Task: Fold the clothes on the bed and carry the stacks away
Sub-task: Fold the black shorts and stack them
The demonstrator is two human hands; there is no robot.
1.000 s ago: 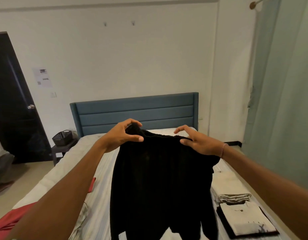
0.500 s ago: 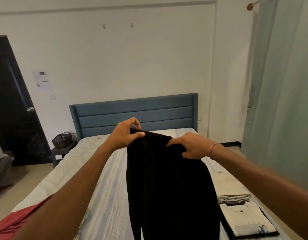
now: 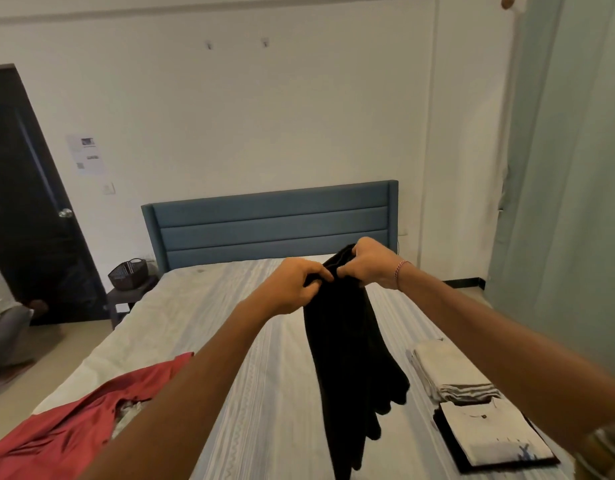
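Both hands, left hand (image 3: 294,285) and right hand (image 3: 370,263), pinch the black garment (image 3: 347,341) mid-fold; two folded stacks (image 3: 472,403) sit at 4 o'clock, red garment (image 3: 81,420) at 8 o'clock looks unfolded.

Soft even indoor light, moderately dim, warm cast on the white wall (image 3: 299,126); brightest by the pale green curtain (image 3: 569,168) on the right, so daylight seems to filter through there; no hard shadows or glare; black garment (image 3: 347,341) crushed to near-solid black, folds barely readable; dark door (image 3: 25,202) underexposed; wide-angle bowing at edges; forearms at the bottom corners soft
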